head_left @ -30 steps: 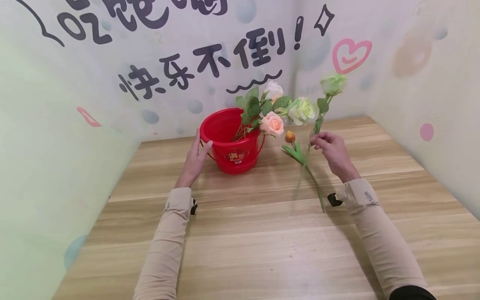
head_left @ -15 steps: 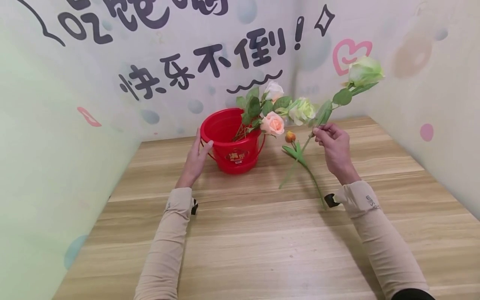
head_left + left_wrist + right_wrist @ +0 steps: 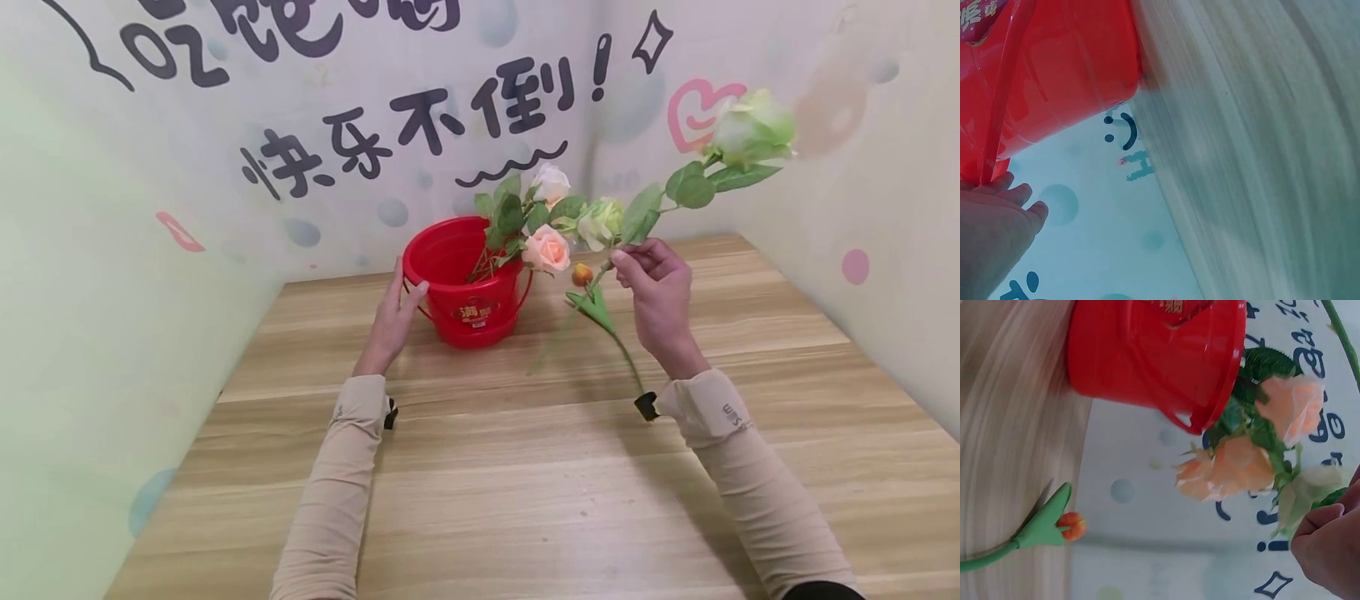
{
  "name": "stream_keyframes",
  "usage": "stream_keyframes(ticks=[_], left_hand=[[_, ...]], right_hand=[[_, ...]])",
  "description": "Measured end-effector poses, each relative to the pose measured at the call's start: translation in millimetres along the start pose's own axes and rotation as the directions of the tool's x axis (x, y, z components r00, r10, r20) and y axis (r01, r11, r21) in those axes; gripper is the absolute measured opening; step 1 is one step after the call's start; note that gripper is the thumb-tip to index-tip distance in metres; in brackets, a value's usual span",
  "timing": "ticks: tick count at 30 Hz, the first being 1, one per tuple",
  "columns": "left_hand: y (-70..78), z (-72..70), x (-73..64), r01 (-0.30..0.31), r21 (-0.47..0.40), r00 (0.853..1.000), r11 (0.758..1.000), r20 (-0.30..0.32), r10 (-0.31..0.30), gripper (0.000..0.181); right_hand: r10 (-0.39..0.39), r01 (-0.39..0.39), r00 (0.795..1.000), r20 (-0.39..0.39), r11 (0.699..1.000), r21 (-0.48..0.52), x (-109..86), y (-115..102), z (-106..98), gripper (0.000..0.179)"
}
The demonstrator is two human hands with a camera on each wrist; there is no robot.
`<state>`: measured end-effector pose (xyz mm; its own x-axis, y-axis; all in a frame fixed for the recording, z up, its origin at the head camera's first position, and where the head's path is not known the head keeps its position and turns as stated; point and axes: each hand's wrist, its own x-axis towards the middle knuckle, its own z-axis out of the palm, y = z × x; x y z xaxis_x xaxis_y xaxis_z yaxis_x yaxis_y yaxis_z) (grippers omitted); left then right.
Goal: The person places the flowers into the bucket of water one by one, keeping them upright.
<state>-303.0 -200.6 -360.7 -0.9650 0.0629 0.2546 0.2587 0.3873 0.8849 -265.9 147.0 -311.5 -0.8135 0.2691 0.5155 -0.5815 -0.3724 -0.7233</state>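
Note:
My left hand (image 3: 387,323) rests on the left side of a red bucket (image 3: 474,318), thumb at the front of the rim and fingers spread along the outside. In the left wrist view its fingers (image 3: 1017,192) lie by the bucket's handle (image 3: 1002,100). My right hand (image 3: 657,287) pinches the stem of a greenish-white artificial rose (image 3: 753,129), tilted with its bloom to the upper right and its stem end toward the lower left. Beneath that stem an orange tulip (image 3: 592,307) lies on the table, partly hidden by my right cuff.
Several artificial roses lean out over the bucket's right rim, among them a peach rose (image 3: 547,248), a white rose (image 3: 551,183) and a pale green rose (image 3: 602,222). The wooden table (image 3: 480,483) meets a printed wall (image 3: 337,225) behind the bucket.
The held rose has tipped from nearly upright to a slant, its bloom moving right and up, its stem end left. My right hand has shifted slightly left and up. My left hand stays put.

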Motion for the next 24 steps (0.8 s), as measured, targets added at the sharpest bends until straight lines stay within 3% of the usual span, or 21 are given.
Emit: stream_keyframes(ticks=[4,10,18,24], left_hand=[[-0.8,-0.8,0.8,0.015,0.003,1.000,1.000,0.007,-0.015,0.079],[-0.7,-2.5,3.4,0.031,-0.004,0.999,1.000,0.026,-0.031,0.077],[-0.6,-0.7,0.5,0.000,0.007,1.000,1.000,0.004,0.000,0.078],[-0.8,-0.9,0.0,-0.018,0.025,1.000,1.000,-0.010,0.018,0.080]], right_hand=[[-0.062,0.062,0.998,0.013,0.998,0.001,-5.5,-0.1,11.5,0.021],[-0.144,0.148,0.989,0.045,0.982,-0.118,-12.9,4.1,28.9,0.011],[-0.131,0.132,0.991,0.019,0.967,-0.218,-18.7,15.3,52.5,0.009],[-0.147,0.141,0.989,-0.008,0.964,-0.227,-19.5,23.0,65.6,0.007]])
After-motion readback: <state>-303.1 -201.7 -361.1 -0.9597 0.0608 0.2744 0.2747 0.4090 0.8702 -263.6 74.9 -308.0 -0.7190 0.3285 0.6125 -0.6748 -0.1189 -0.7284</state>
